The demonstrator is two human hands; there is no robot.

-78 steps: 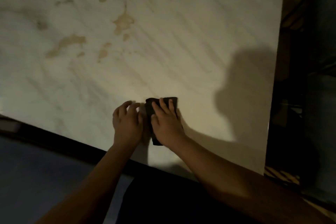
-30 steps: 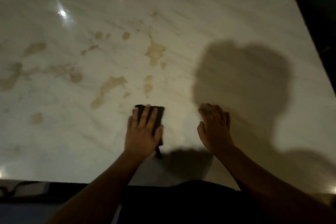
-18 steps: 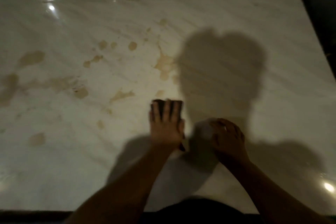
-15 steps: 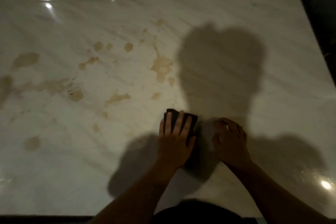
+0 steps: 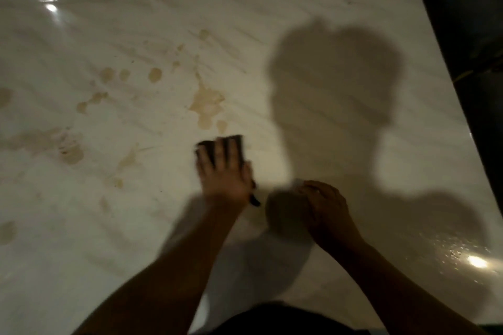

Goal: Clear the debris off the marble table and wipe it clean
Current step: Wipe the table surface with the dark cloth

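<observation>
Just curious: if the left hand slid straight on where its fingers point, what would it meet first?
Probably the small tan stain just ahead of the dark cloth under the left hand, then the larger splash beyond it.

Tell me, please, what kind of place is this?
Probably a home or eatery indoors, dimly lit: a large polished marble table with brown spill stains, and a left hand pressing a dark cloth on it.

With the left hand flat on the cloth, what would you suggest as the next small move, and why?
Probably slide the cloth forward under the left hand onto the large brown stain. It lies just beyond the cloth's far edge, unwiped, and smaller stains spread leftward across the table.
</observation>
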